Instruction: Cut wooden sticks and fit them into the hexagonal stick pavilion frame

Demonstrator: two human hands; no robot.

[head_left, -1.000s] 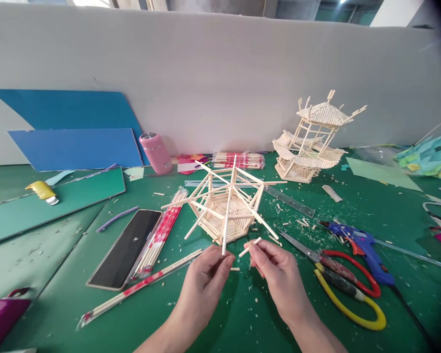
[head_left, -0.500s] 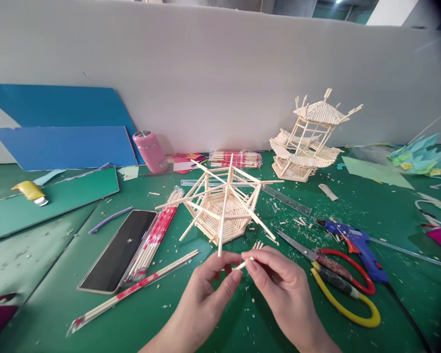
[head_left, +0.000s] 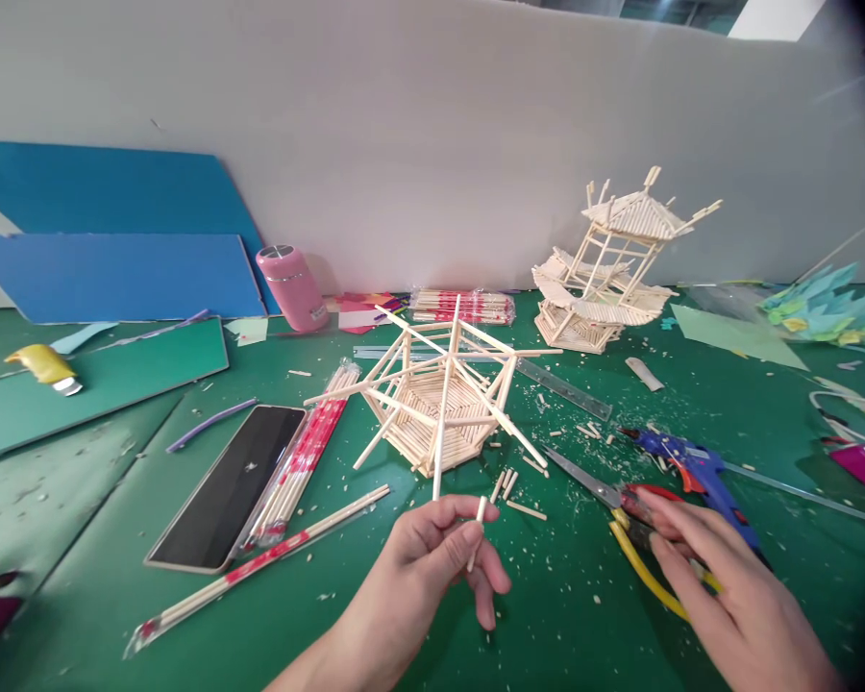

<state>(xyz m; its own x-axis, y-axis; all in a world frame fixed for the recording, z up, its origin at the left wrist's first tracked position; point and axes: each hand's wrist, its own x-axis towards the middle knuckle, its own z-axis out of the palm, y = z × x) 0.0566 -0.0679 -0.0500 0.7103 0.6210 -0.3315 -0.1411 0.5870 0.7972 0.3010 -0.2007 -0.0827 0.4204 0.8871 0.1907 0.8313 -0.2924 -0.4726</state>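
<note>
My left hand (head_left: 439, 557) pinches a short wooden stick (head_left: 481, 519) upright between thumb and index finger, its other fingers loosely curled. Just beyond it stands a hexagonal stick frame (head_left: 443, 413) with a slatted floor and long sticks crossing on top; one stick's near end reaches my left fingers. My right hand (head_left: 721, 567) is over the handles of the scissors (head_left: 641, 562), thumb and fingers apart on either side of them. The scissors lie flat with the blades pointing at the frame. Cut stick pieces (head_left: 505, 483) lie between the frame and my left hand.
A blue glue gun (head_left: 699, 471) lies beyond my right hand. On the left are a phone (head_left: 227, 490) and packs of chopsticks (head_left: 309, 452). Farther back are a pink flask (head_left: 293, 288), a ruler (head_left: 566, 387) and a stick pagoda (head_left: 609, 279). A yellow cutter (head_left: 43, 367) lies far left.
My right hand has left the short stick and moved right to the scissors. My left hand keeps the stick, now turned more upright. The cut pieces are now in plain view.
</note>
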